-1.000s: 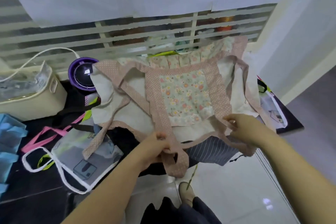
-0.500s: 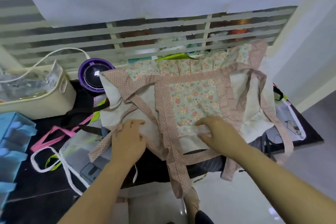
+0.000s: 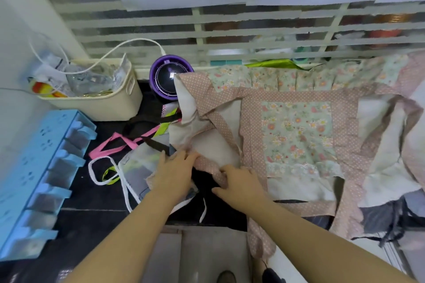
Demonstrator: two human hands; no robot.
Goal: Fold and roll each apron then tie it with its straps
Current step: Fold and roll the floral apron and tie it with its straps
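A floral apron [image 3: 296, 135] with pink dotted borders lies spread on the black counter [image 3: 76, 202], its beige side flaps turned inward. Both hands work at its near left corner. My left hand [image 3: 173, 176] lies palm down on the pink dotted strap [image 3: 208, 166] at that corner, fingers reaching onto the fabric edge. My right hand [image 3: 239, 182] sits just to the right, fingers curled onto the same dotted strap. One pink strap end [image 3: 259, 241] hangs over the counter's front edge.
Other aprons lie underneath and to the left: a clear one with white trim [image 3: 135, 167], pink and green straps [image 3: 128, 142], a dark striped one [image 3: 386, 216] at right. A cream basket [image 3: 103, 101], purple round device [image 3: 169, 76] and blue rack [image 3: 39, 174] stand left.
My view swung left and closer. Both hands moved from the apron's middle to its near left corner, the right hand crossing leftward to join the left on the dotted strap.
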